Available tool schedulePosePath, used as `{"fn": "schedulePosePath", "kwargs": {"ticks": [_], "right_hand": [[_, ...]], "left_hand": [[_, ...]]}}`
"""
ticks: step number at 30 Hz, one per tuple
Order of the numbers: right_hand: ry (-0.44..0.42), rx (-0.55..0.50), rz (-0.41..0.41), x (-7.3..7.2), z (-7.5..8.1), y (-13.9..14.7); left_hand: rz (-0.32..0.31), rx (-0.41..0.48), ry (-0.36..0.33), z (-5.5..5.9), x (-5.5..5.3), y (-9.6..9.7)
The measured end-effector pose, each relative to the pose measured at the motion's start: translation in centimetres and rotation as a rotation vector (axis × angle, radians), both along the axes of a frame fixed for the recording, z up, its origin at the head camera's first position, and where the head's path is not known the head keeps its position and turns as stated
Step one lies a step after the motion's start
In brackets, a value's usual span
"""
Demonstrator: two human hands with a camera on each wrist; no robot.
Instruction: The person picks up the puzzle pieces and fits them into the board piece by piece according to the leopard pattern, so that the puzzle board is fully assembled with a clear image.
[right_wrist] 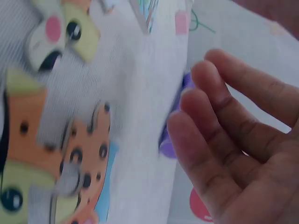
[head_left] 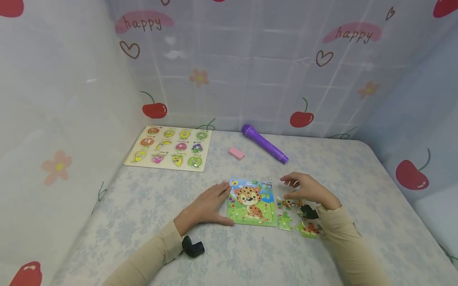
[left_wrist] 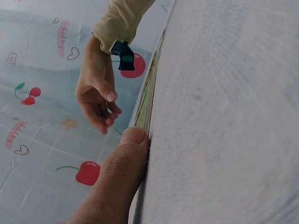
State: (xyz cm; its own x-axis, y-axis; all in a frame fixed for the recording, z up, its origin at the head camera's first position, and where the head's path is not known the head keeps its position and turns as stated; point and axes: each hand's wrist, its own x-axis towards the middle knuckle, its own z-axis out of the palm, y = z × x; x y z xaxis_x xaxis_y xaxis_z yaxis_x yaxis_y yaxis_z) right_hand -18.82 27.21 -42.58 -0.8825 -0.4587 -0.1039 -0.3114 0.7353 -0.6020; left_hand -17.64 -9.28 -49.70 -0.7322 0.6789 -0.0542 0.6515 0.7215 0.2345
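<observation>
A leopard jigsaw board (head_left: 252,202) lies flat on the table, its edge (left_wrist: 148,95) showing in the left wrist view. My left hand (head_left: 209,206) lies flat beside it, fingers straight against its left edge and thumb (left_wrist: 122,168) at the lower corner. Several loose puzzle pieces (head_left: 298,218) sit just right of the board; blurred spotted pieces (right_wrist: 60,154) fill the right wrist view. My right hand (head_left: 305,190) hovers over those pieces with loosely curved fingers (right_wrist: 219,126), holding nothing.
A fruit peg-puzzle board (head_left: 169,147) lies at the back left. A pink eraser (head_left: 236,153) and a purple marker (head_left: 264,143) lie behind the leopard board. Cherry-print curtain walls (head_left: 272,63) enclose the table on three sides.
</observation>
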Motion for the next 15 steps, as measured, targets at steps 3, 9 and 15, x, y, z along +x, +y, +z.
{"fn": "schedulePosePath", "kwargs": {"ticks": [3, 9, 15], "right_hand": [[-0.037, -0.029, -0.002, 0.1, -0.2, 1.3], [-0.08, -0.015, -0.022, 0.1, -0.5, 3.6], [-0.173, -0.033, -0.089, -0.1, -1.3, 5.5]], "left_hand": [[-0.001, 0.0, 0.001, 0.0, 0.1, 0.0], [-0.005, -0.003, 0.013, -0.1, 0.0, 0.0], [-0.009, -0.003, 0.017, 0.0, 0.0, 0.0]]}}
